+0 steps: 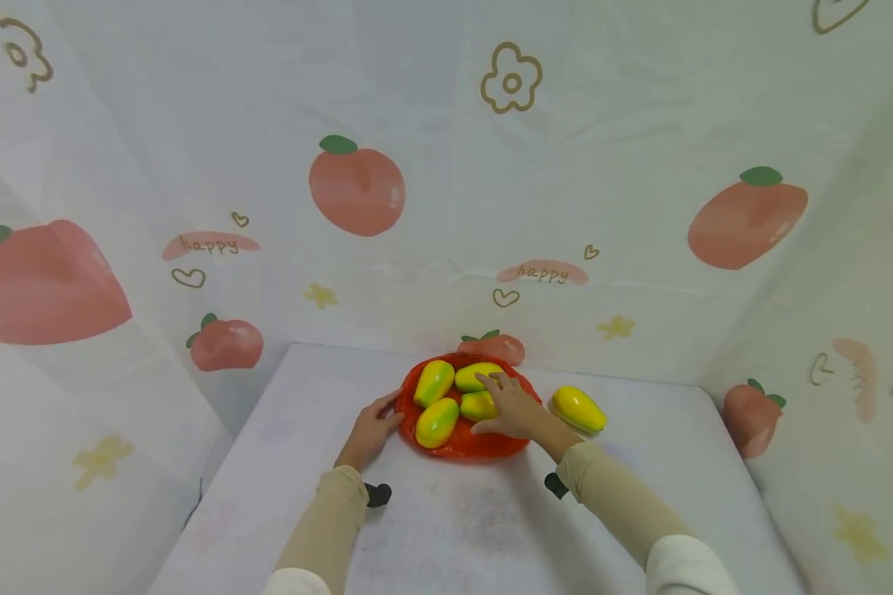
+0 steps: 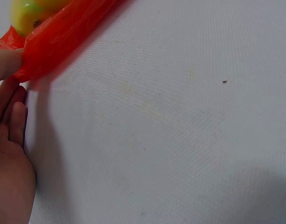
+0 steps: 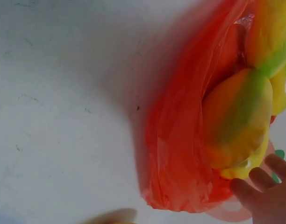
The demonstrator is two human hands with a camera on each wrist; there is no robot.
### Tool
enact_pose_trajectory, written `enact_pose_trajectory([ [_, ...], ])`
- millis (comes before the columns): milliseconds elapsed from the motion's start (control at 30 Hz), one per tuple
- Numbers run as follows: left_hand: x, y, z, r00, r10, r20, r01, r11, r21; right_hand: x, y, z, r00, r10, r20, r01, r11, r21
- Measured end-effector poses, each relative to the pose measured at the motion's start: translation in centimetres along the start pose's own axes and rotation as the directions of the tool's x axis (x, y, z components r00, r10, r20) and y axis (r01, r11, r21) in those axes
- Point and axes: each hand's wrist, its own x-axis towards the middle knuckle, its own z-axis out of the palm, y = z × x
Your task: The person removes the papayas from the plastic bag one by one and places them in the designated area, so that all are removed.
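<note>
Rolling is judged the likeliest trouble, since four smooth, rounded fruits [image 1: 437,423] are gathered loosely in the red bag [image 1: 479,447] and are ringed only by soft film. If the bag's left edge is let slip by the left hand [image 1: 372,430], that side could be folded inward or flattened, and a fruit could be spilled onto the table [image 1: 446,529]. Should the fruits be pushed too hard by the right hand [image 1: 517,411], the near left one could be driven over the edge. The loose fruit [image 1: 578,409], seen outside the bag on the table just beside the right wrist, could be knocked away by a careless sweep of that arm

Both arms are stretched forward, and the bag is flanked by the hands. Its edge is pinched narrowly by the left hand, with digits seen above and below the film. The right hand is held over the bag's right part with its fingers spread wide and curled round nothing; whether any fruit is touched by them cannot be told
</note>
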Motion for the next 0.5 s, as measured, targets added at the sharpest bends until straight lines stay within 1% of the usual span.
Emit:
enact_pose_trajectory([
  [67,0.14,0.0,0.01,1.0,0.003,0.008,-0.003,1.0,-0.01,0.1,0.05,0.08,1.0,0.012,0.013,-0.012,1.0,0.014],
  [233,0.36,0.03,-0.09,1.0,-0.014,0.014,0.014,0.999,-0.038,0.29,0.15,0.2,0.998,0.042,0.048,-0.045,0.997,0.055],
  [333,0.33,-0.02,-0.09,1.0,-0.023,0.015,0.023,0.999,-0.038,0.29,0.12,0.29,0.998,0.04,0.056,-0.042,0.999,0.034],
  [500,0.17,-0.18,0.02,1.0,-0.008,0.003,0.008,1.0,-0.026,0.23,-0.03,0.36,0.999,0.006,0.043,-0.006,1.0,-0.001],
])
